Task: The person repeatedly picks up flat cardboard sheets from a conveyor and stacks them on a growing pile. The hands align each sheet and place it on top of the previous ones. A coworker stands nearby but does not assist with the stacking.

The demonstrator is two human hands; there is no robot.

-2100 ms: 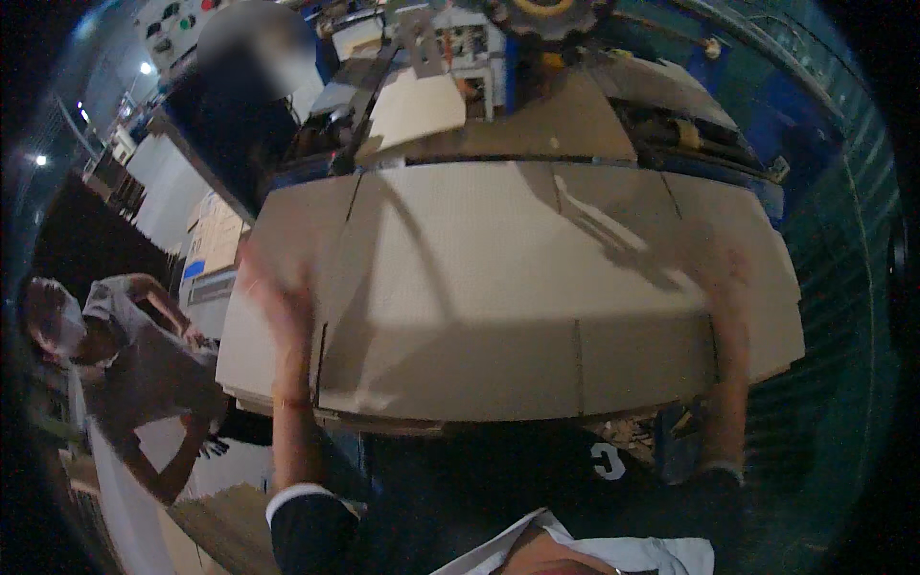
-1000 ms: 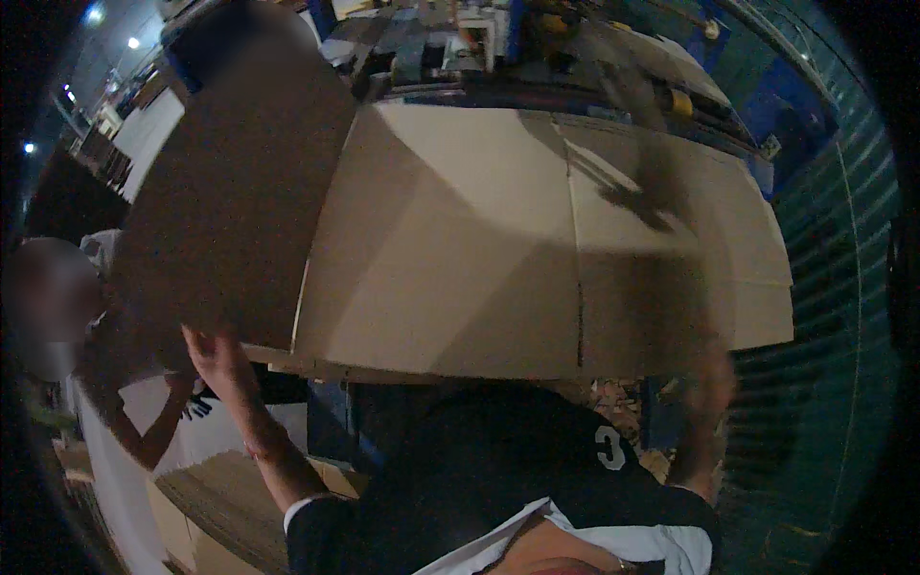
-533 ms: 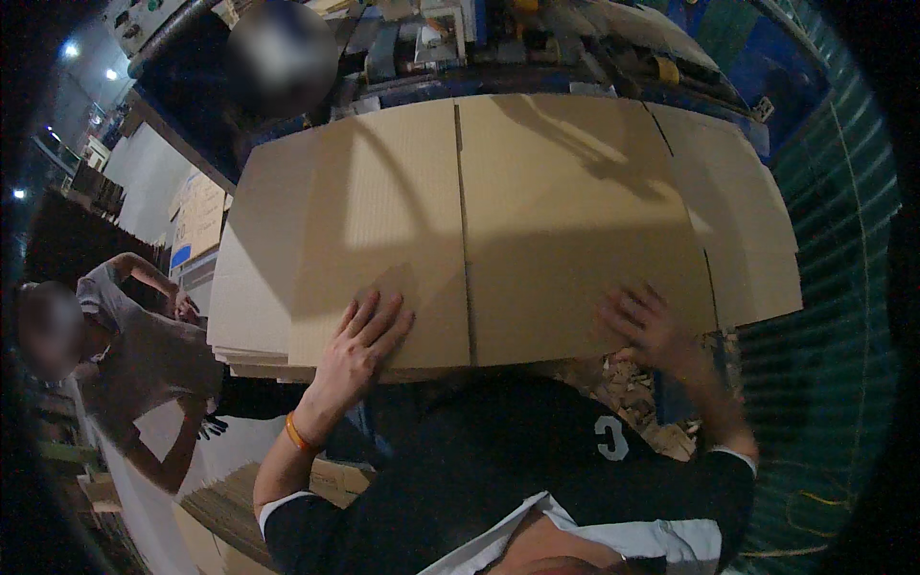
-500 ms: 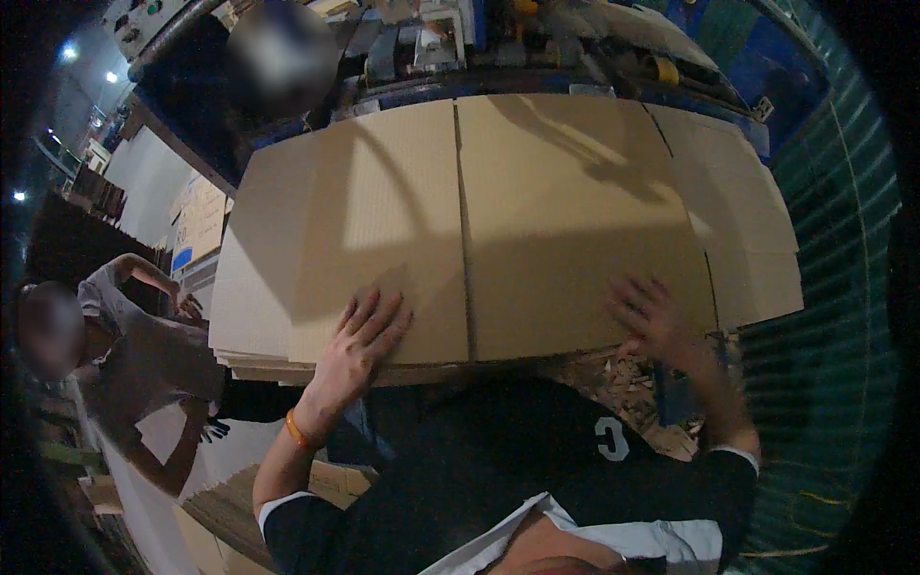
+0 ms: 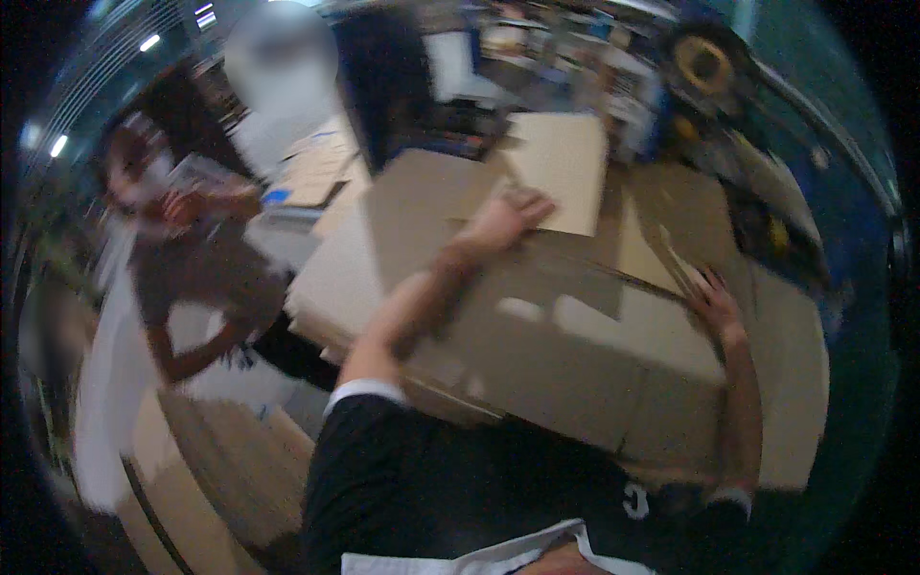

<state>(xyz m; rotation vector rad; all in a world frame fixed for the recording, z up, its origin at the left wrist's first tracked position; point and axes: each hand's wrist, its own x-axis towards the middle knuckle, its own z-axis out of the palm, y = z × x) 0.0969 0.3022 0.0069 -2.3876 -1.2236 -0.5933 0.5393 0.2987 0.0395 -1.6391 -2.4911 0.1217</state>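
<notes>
A flattened brown cardboard box [image 5: 575,326] lies across the stack in front of me, its far edge raised and turned toward me. My left hand [image 5: 513,216] is closed over that far edge, beside a pale upright flap [image 5: 558,171]. Farther right, my right hand [image 5: 714,302] grips the same edge, fingers curled round it near a narrow tilted flap. Motion blur softens both hands, and the fingertips are partly hidden. Beneath, more cardboard sheets [image 5: 331,273] show their edges at the left.
Behind the stack stands blue machinery [image 5: 383,72] with cluttered parts and a yellow-centred tape roll [image 5: 704,64]. A person [image 5: 206,259] is at the left. More stacked cardboard [image 5: 220,470] stands at the lower left.
Both hands have gone from resting flat on the cardboard to gripping its far edge. The edge has lifted toward me, and the view has turned. The person at left has raised a hand.
</notes>
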